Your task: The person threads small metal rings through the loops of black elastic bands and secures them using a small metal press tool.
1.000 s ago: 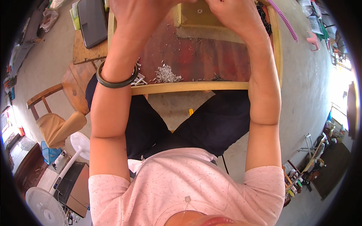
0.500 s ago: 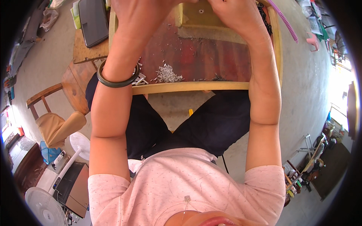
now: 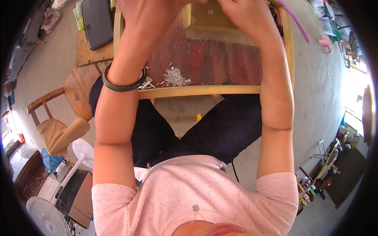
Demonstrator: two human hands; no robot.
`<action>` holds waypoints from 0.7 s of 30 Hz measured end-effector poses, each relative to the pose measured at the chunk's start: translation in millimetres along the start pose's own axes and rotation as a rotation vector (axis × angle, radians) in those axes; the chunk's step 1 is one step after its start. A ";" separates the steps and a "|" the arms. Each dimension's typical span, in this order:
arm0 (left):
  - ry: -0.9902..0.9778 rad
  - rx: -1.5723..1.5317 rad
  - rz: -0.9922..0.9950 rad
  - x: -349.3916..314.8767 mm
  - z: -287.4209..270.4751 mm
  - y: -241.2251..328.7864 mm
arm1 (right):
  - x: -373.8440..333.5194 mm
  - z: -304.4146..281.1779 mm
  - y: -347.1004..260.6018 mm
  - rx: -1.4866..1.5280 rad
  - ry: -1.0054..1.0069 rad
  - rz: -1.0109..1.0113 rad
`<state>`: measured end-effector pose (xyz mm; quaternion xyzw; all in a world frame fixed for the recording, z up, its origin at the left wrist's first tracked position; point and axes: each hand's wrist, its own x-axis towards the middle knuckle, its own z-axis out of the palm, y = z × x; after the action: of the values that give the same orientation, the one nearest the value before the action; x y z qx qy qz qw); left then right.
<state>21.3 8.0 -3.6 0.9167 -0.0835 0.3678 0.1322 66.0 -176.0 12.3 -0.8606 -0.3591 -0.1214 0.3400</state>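
The small yellow wooden box (image 3: 212, 15) sits at the far end of the red-topped surface (image 3: 220, 63), with both hands on it: left hand (image 3: 145, 15) at its near-left corner, right hand (image 3: 246, 13) on its right side. The fingers run off the top edge, so I cannot tell their grip. Both forearms reach straight forward, a dark bangle (image 3: 123, 83) on the left wrist above a heap of small metal pieces (image 3: 175, 76), and nothing has shifted since a moment ago.

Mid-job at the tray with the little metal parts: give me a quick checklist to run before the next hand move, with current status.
1. Left hand in view: ok, though fingertips are cut off at the top edge.
2. Right hand in view: ok, over the yellow block.
3. What the fingers grip: cannot tell.
4. Pile of small metal parts inside the wooden tray: ok.
5. Bangle clear of the pile: ok, apart.
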 end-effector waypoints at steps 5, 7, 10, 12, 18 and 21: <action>0.034 -0.013 -0.010 -2.9 -4.8 2.1 | -26.1 -3.5 -25.4 -0.073 0.180 -0.134; 0.023 0.005 -0.001 -2.5 -6.5 0.7 | -47.8 -2.7 -38.1 -0.027 -0.048 -0.156; -0.001 0.004 -0.009 -2.5 -4.1 -2.6 | -73.7 26.8 -39.2 0.015 -0.186 -0.284; -0.011 -0.013 -0.029 -2.4 1.6 -4.7 | -79.1 38.7 -39.7 -0.065 -0.245 -0.322; 0.067 0.005 -0.016 -4.0 5.9 -6.7 | -80.5 62.7 -52.4 -0.190 -0.272 -0.290; 0.039 -0.038 -0.046 -4.1 3.7 -6.2 | -81.2 66.8 -61.9 -0.231 -0.269 -0.240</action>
<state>22.4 13.0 -10.1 0.9084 -0.0666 0.3807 0.1595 -37.5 -143.0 -43.1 -0.8533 -0.4850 -0.0857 0.1713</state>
